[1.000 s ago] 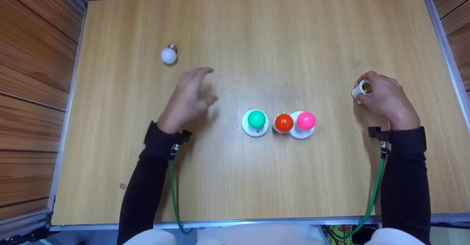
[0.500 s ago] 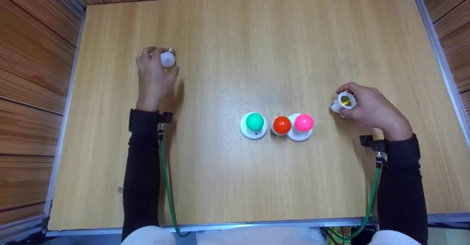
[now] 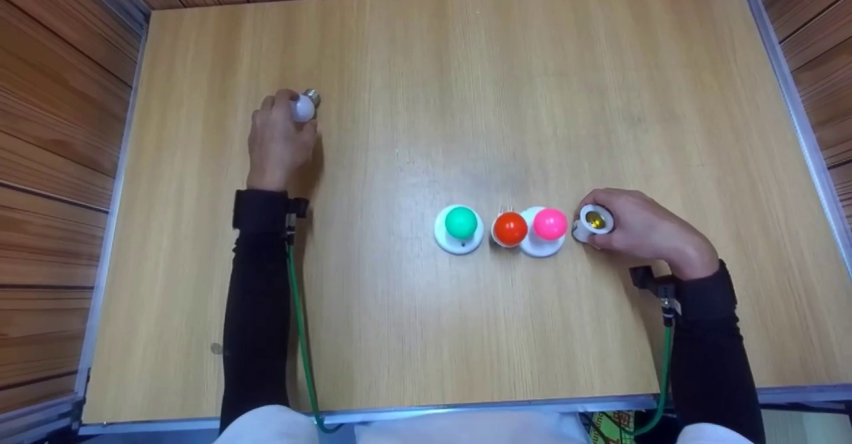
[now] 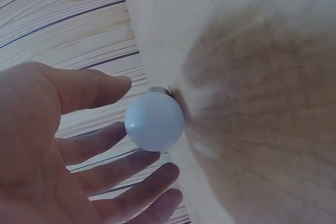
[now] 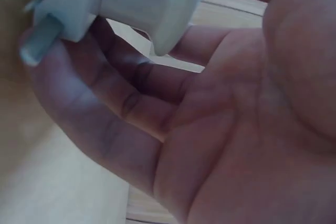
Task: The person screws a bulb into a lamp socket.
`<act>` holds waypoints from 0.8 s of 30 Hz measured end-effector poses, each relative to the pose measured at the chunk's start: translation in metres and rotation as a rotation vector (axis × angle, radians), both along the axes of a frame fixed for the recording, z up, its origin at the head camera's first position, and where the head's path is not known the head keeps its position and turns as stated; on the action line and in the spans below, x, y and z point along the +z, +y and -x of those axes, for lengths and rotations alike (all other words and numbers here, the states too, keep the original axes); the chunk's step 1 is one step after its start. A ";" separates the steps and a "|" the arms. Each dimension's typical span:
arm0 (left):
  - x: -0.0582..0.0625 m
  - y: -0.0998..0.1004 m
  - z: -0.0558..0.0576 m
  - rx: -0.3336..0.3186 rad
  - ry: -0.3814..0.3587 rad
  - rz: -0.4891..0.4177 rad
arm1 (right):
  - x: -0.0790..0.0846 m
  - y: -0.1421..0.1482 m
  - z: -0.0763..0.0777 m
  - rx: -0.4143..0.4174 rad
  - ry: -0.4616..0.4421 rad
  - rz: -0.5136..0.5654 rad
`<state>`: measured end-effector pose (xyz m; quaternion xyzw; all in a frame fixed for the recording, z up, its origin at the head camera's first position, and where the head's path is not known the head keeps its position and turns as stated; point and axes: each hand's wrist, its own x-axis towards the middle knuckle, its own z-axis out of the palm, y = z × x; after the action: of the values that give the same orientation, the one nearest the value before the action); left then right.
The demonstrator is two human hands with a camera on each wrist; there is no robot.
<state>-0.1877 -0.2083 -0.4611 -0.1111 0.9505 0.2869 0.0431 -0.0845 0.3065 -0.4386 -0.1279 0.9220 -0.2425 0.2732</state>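
Note:
A white light bulb (image 3: 303,108) with a metal screw base lies at the far left of the table. My left hand (image 3: 276,141) is spread around it; in the left wrist view the fingertips come up at the globe (image 4: 155,121) while the thumb stands a little apart. At the right my right hand (image 3: 642,227) grips a white plug-in lamp holder (image 3: 581,231), its brass-coloured socket facing up. Metal plug pins (image 5: 42,40) stick out of it in the right wrist view. Just left of that holder stands a pink bulb (image 3: 550,223) on a round white base.
In the middle of the table, a green bulb (image 3: 460,222) stands on a round white base (image 3: 458,247). A red bulb (image 3: 510,229), with prongs showing behind it, is close beside the pink one. Green cables (image 3: 303,337) run from both wrists over the table's front edge.
My left hand has swung left from mid-table to the white bulb, whose base has tipped slightly. My right hand has carried the lamp holder left and nearer, up to the pink bulb.

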 end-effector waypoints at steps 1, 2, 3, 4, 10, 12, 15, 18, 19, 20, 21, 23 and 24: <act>0.001 0.000 0.001 0.001 -0.002 -0.004 | 0.000 -0.002 0.000 0.007 0.010 0.004; 0.002 0.000 0.002 0.001 -0.007 -0.009 | -0.001 -0.003 -0.001 0.012 0.022 0.006; 0.002 0.001 0.004 -0.002 -0.010 -0.013 | -0.001 -0.004 -0.002 0.016 0.035 0.007; 0.003 0.002 0.005 -0.007 -0.012 -0.014 | -0.001 -0.006 -0.002 0.020 0.046 0.006; 0.001 0.006 0.009 -0.037 0.003 0.009 | -0.004 -0.014 -0.002 0.036 0.080 0.015; 0.000 0.006 0.009 -0.039 0.008 0.011 | -0.004 -0.017 -0.002 0.039 0.085 0.020; -0.002 0.007 0.008 -0.046 0.017 -0.007 | -0.005 -0.020 0.000 0.048 0.093 0.017; 0.001 0.011 0.005 -0.053 0.032 -0.056 | -0.004 -0.022 0.001 0.049 0.088 0.012; 0.003 0.013 0.003 -0.056 0.039 -0.079 | -0.002 -0.022 0.002 0.047 0.089 0.010; 0.007 0.016 0.001 -0.059 0.046 -0.102 | 0.000 -0.022 0.004 0.044 0.090 0.009; 0.010 0.019 -0.001 -0.064 0.063 -0.128 | 0.003 -0.023 0.005 0.042 0.093 0.010; 0.018 0.026 -0.007 -0.079 0.113 -0.172 | 0.011 -0.024 0.009 0.042 0.125 0.015; 0.022 0.030 -0.010 -0.089 0.144 -0.192 | 0.015 -0.024 0.011 0.047 0.151 0.023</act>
<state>-0.1779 -0.1780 -0.4387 -0.0431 0.9233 0.3817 -0.0022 -0.0955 0.2820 -0.4239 -0.1708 0.9338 -0.2363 0.2072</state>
